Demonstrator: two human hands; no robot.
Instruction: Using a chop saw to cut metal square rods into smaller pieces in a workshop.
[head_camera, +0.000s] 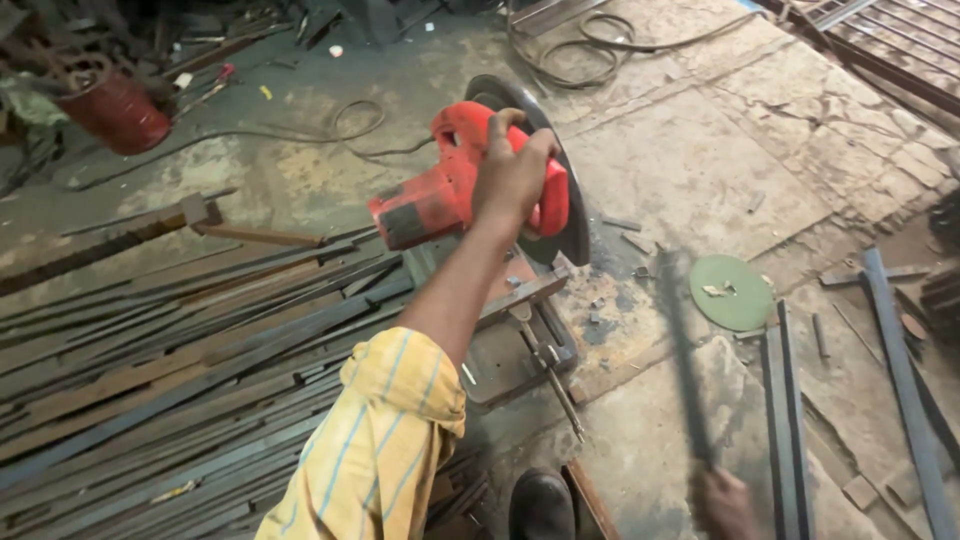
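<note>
My left hand (512, 172) is closed around the handle of a red chop saw (440, 195), whose dark cutting disc (572, 215) is raised above the saw's metal base and vise (520, 330). The yellow striped sleeve (375, 450) covers that arm. At the bottom right, my right hand (725, 505), blurred by motion, grips the near end of a long dark metal bar (682, 350) that points away toward the saw.
Many long steel strips (180, 360) lie piled on the floor at left. A green disc (732, 292) rests right of the saw, with flat bars (785, 420) beside it. A red drum (115, 108) and cables (570, 45) sit farther back. A dark shoe (540, 505) shows at bottom.
</note>
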